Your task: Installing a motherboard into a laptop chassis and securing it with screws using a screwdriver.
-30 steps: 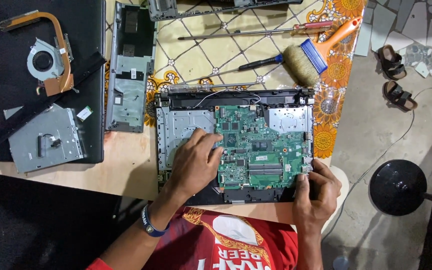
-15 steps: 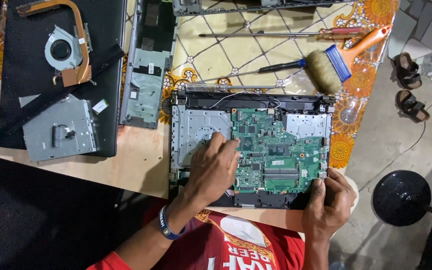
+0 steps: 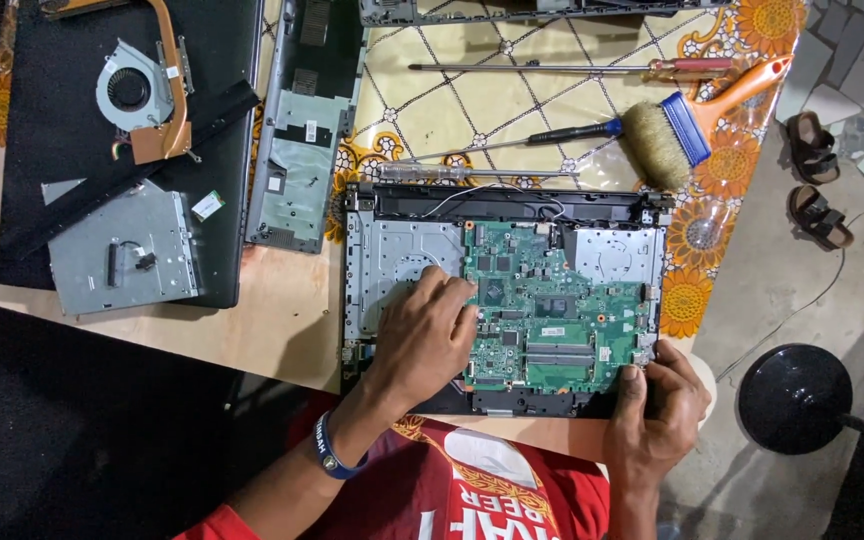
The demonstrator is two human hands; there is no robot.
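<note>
An opened laptop base (image 3: 402, 245) lies on the table edge in front of me, with a green motherboard (image 3: 552, 310) seated in its right half. My left hand (image 3: 422, 335) rests flat, fingers together, on the motherboard's left edge and the bare metal beside it. My right hand (image 3: 657, 405) grips the base's near right corner, thumb on top of the frame. Neither hand holds a tool.
A paintbrush (image 3: 682, 125), two screwdrivers (image 3: 512, 140) and a long rod (image 3: 552, 67) lie behind the base. To the left sit a plastic cover panel (image 3: 302, 150), a fan with copper heatpipe (image 3: 142, 95) and an optical drive (image 3: 122, 255) on a black lid. A black stool (image 3: 797, 395) and sandals (image 3: 812, 185) are on the floor at right.
The view has shifted slightly, so everything sits a little to the right in the picture. Both hands stay on the laptop base in about the same places.
</note>
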